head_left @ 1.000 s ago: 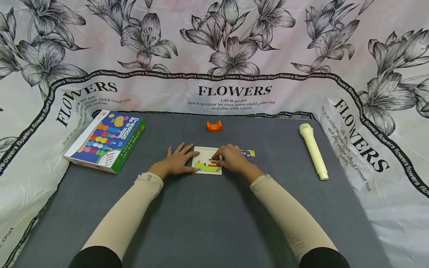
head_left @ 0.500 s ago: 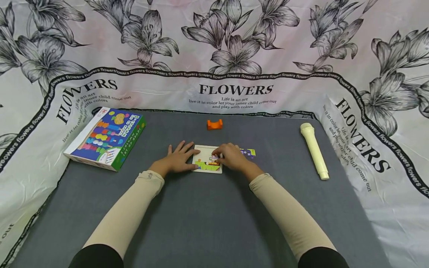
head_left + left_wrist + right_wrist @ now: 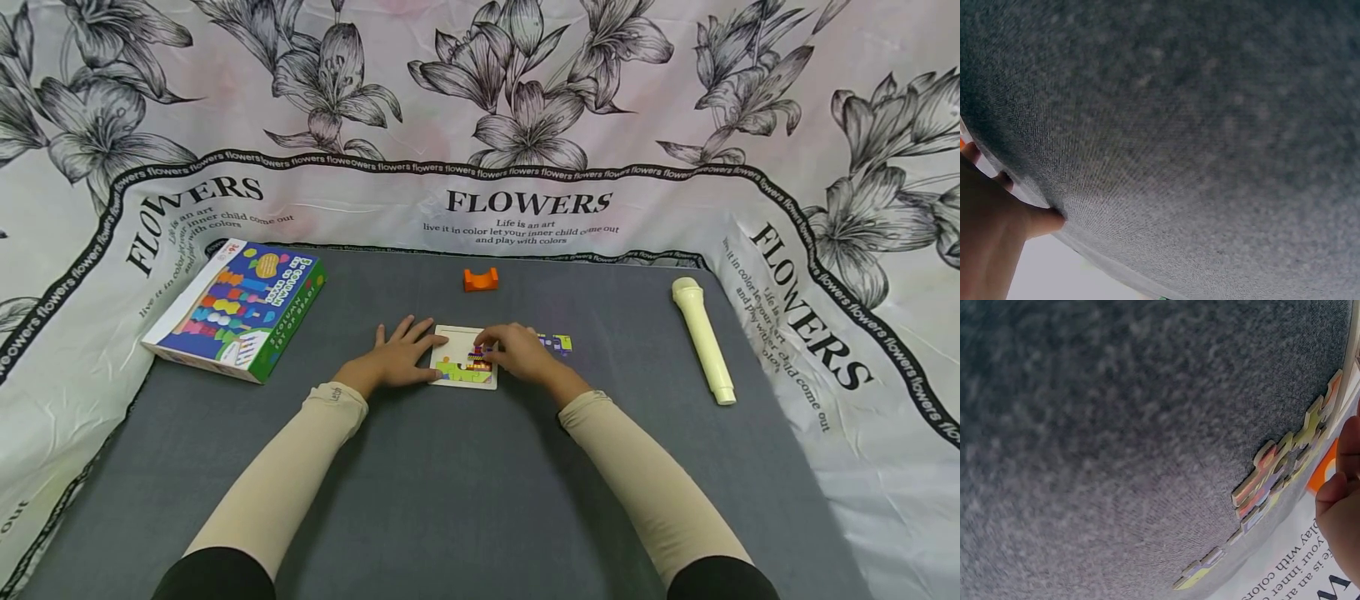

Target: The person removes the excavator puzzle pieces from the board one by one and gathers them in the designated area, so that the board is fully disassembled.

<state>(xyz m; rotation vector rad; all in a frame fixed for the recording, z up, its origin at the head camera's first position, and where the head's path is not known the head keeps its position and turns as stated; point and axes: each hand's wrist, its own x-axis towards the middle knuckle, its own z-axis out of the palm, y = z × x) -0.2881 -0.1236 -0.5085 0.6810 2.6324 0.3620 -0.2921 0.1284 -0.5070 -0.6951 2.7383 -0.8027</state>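
Note:
A small cream puzzle tray (image 3: 456,342) lies in the middle of the table, with green and yellow jigsaw pieces (image 3: 459,373) along its near side. Fingers spread, my left hand (image 3: 392,360) rests at the tray's left edge, thumb and a fingertip touching it. My right hand (image 3: 519,350) is over the tray's right side; its curled fingers pinch a dark, multicoloured jigsaw piece (image 3: 477,357), partly hidden by the fingertips. Several loose jigsaw pieces (image 3: 1266,472) lie on the cloth beyond that hand in the right wrist view; the head view shows only some of them.
Behind the tray sits an orange saddle-shaped block (image 3: 480,280). A blue and green game box (image 3: 240,308) lies at the left, and a pale yellow stick (image 3: 703,342) at the right. Flower-printed cloth (image 3: 525,204) borders the grey tabletop (image 3: 465,483).
The piece in my right hand looked paler half a second ago and shows darker colours now. The right fingers have shifted slightly. My left hand holds its place on the tray.

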